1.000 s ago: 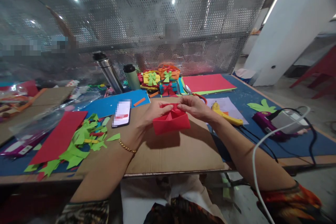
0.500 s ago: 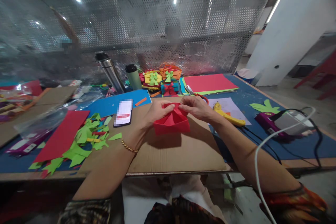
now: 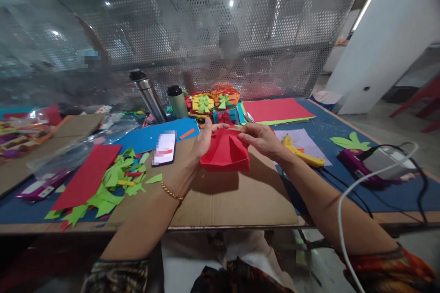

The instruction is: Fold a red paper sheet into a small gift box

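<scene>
A red paper box, folded and open at the top, is held above the cardboard sheet and casts a shadow on it. My right hand pinches its right back edge between thumb and fingers. Along the box's left side lies my left hand, its thumb raised off the paper and its fingers stretched out behind the back edge. The fingers' undersides are hidden. Small finished paper boxes with bows, yellow, orange and blue, stand just beyond my hands.
Left are a phone, green paper scraps and a red sheet. Two flasks stand behind. Scissors and red sheets lie at the back right. A yellow glue gun and cabled purple device sit right.
My left thumb has come off the box's folded edge and now points up. The box has opened wider, its inside showing more. My right hand keeps its pinch.
</scene>
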Available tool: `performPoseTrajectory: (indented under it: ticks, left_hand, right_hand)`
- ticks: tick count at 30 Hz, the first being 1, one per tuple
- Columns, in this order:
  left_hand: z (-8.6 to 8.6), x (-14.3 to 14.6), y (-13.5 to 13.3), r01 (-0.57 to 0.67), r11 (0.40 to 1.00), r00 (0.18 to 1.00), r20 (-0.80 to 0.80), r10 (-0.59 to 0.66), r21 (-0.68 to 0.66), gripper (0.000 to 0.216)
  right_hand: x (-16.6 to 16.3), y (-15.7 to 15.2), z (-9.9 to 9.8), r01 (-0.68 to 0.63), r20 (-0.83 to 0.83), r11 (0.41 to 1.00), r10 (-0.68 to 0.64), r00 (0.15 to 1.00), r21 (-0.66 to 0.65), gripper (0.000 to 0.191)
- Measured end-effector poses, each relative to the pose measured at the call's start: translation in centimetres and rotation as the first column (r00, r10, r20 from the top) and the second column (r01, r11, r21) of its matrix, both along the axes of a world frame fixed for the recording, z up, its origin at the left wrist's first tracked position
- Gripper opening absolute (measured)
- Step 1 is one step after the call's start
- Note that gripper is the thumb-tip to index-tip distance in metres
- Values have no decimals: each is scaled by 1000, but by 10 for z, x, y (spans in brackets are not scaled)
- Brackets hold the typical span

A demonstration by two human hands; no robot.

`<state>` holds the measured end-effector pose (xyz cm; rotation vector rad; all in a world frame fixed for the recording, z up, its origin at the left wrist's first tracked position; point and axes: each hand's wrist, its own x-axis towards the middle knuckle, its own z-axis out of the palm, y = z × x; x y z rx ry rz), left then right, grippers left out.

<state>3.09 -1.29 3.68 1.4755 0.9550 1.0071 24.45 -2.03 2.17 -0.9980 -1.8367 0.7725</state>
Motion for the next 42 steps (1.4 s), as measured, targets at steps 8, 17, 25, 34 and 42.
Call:
performPoseTrajectory:
  ticks: [8, 17, 25, 34, 42]
  left_hand:
    - [-9, 1, 6, -72, 985, 987, -133, 94, 160, 54]
    - [-4, 2, -1, -143, 952, 947, -240, 211, 272, 35]
    - [-7, 2, 0, -142, 934, 951, -216, 220, 329, 34]
    - [-15, 5, 1, -100, 974, 984, -125, 127, 202, 27]
    - [-16, 4, 3, -70, 987, 996, -51, 78, 145, 29]
  right_hand:
    - [2, 3, 0, 42, 1, 999, -42, 999, 31, 36]
    - [2, 1, -4, 62, 64, 997, -66, 996, 55, 28]
    - [-5, 1, -6, 157, 96, 974, -174, 980, 163, 20]
    - [-9, 3, -10, 251, 46, 952, -262, 964, 175, 21]
    - [-10, 13, -22, 282, -52, 955, -278, 959, 96, 29]
